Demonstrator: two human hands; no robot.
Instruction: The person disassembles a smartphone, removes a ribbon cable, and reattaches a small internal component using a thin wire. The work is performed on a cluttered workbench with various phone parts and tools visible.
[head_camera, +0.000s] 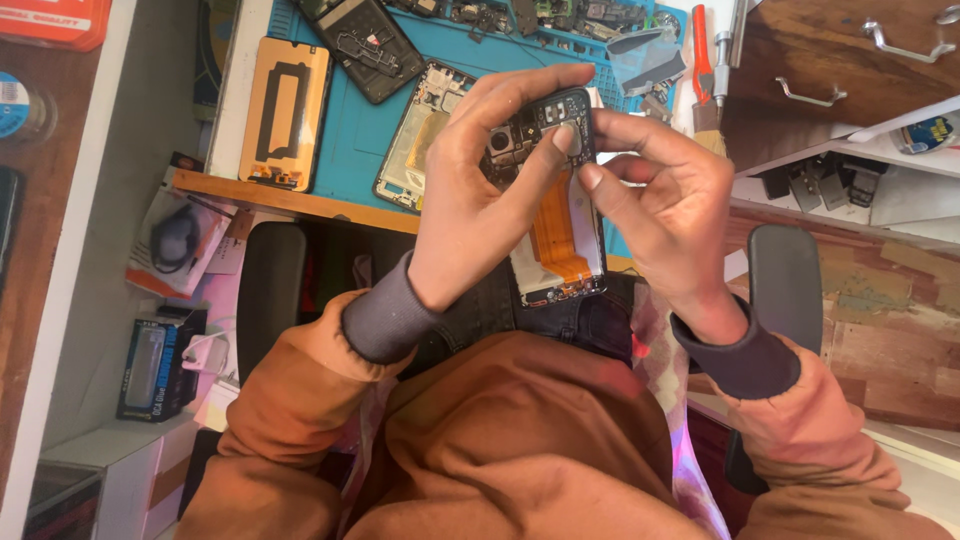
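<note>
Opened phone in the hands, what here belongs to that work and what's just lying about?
In hand: opened phone, held by left hand and right hand.

Lying about: orange-backed screen panel, phone frame, black back cover, red-handled tool, blue mat.

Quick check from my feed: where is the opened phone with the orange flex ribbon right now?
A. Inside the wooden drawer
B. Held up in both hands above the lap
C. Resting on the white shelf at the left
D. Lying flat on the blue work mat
B: the opened phone with the orange flex ribbon is gripped between the left hand and the right hand, off the blue work mat.
</note>
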